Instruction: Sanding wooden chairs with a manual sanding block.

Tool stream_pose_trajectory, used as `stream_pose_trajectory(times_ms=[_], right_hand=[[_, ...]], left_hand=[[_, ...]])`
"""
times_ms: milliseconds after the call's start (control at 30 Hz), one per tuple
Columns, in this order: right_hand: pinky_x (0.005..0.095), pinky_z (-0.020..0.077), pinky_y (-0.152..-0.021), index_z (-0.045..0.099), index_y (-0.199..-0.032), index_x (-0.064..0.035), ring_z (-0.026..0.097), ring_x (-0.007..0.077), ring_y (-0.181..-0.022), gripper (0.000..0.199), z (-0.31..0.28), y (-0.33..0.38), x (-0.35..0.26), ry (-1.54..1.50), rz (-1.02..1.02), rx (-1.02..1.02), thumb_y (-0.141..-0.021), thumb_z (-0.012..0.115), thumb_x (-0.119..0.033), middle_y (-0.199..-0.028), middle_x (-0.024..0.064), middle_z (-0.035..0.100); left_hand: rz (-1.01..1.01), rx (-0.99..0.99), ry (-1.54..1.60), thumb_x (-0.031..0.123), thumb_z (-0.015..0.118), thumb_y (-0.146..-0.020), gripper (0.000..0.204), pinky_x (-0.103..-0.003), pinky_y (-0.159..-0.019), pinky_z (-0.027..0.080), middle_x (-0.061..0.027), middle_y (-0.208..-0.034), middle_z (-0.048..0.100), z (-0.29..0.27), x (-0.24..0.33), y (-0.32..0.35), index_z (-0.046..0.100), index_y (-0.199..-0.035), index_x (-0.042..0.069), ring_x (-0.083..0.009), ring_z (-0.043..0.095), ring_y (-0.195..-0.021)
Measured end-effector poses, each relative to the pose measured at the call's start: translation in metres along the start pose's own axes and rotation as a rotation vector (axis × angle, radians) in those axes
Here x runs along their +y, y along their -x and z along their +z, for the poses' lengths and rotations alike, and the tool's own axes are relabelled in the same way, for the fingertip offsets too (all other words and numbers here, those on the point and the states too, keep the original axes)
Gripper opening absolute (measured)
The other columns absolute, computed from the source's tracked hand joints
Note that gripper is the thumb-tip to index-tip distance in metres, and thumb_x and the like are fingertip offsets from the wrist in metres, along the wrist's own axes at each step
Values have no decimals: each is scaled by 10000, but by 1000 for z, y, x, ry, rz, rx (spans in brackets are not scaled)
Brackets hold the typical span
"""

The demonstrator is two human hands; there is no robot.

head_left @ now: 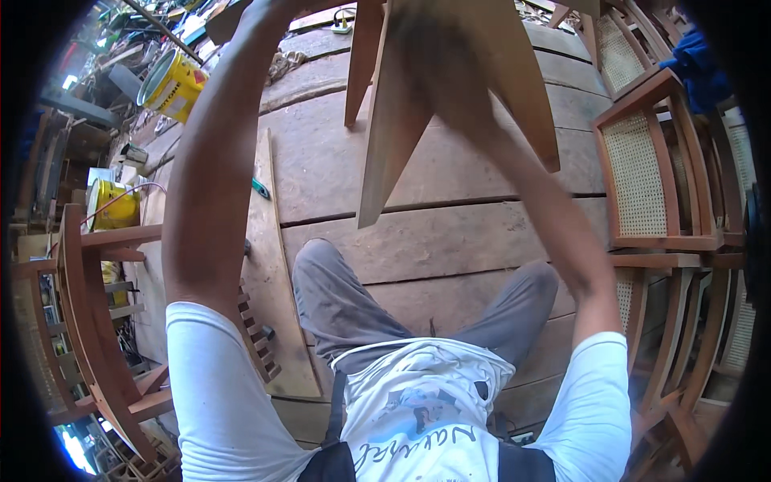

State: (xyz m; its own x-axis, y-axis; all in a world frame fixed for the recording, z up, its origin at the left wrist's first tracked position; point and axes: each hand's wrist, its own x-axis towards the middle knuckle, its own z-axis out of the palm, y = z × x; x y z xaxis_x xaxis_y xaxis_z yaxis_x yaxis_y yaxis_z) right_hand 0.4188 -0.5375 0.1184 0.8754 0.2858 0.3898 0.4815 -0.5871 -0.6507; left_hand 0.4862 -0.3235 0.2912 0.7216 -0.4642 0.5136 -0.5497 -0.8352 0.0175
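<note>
Both arms up, holding the wooden chair frame [450, 96] overhead above the plank floor [450, 241]. Fingers out of frame, grip can't tell. Slip risk: legs drop onto my thighs.

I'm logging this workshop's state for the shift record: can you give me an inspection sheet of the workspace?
Surface: worn wooden plank floor.
Job's things: wooden furniture piece held up with legs splayed downward.
Clutter: yellow cans, loose board.
Hands: left hand and right hand raised at the piece; grip blurred.
Cables: thin red wire by the lower can.
Surroundings: cane-backed chairs right, chair frames left.
</note>
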Motion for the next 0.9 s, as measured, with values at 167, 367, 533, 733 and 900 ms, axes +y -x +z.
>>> stream_pose_trajectory(times_ms=[167, 367, 533, 733, 900], right_hand=[[489, 491, -1068, 647, -1341, -72, 613, 290, -1259, 455, 35, 14, -29, 1154, -361, 304, -886, 630, -75, -1319, 110, 664], [481, 437, -1150, 650, -1272, -12, 484, 316, -1420, 405, 32, 45, -45, 693, -698, -3, -878, 611, -100, -1355, 119, 624], [430, 460, -1125, 700, -1024, -67, 630, 242, -1170, 199, 12, 0, -76, 1284, -526, 206, -878, 615, -172, -1145, 85, 664], [450, 516, -1040, 712, -1022, -57, 653, 249, -1109, 226, -23, -11, -84, 906, -566, -349, -867, 645, -207, -1058, 110, 688], [423, 524, -1081, 703, -1089, -59, 611, 271, -1220, 247, 23, 19, -63, 939, -714, -47, -871, 641, -157, -1124, 120, 690]], left_hand=[[-3, 46, -36, 479, 504, -1006, 390, -482, -820, 559, -144, -959, 750, 12, -12, 2, 733, -1072, 170, -378, 720, -930], [50, -4, 44, 416, 588, -932, 331, -485, -787, 555, -153, -931, 748, 5, -9, -2, 726, -1086, 157, -359, 728, -914], [72, -134, 95, 335, 628, -885, 285, -472, -740, 563, -127, -921, 752, -25, -4, 20, 727, -1058, 131, -333, 734, -909], [121, -177, 85, 320, 627, -891, 292, -455, -769, 568, -143, -966, 750, -14, 13, 12, 728, -1057, 102, -330, 735, -923], [32, -182, 120, 346, 585, -923, 321, -459, -795, 570, -152, -983, 750, -21, -2, 25, 742, -1061, 102, -338, 736, -941]])
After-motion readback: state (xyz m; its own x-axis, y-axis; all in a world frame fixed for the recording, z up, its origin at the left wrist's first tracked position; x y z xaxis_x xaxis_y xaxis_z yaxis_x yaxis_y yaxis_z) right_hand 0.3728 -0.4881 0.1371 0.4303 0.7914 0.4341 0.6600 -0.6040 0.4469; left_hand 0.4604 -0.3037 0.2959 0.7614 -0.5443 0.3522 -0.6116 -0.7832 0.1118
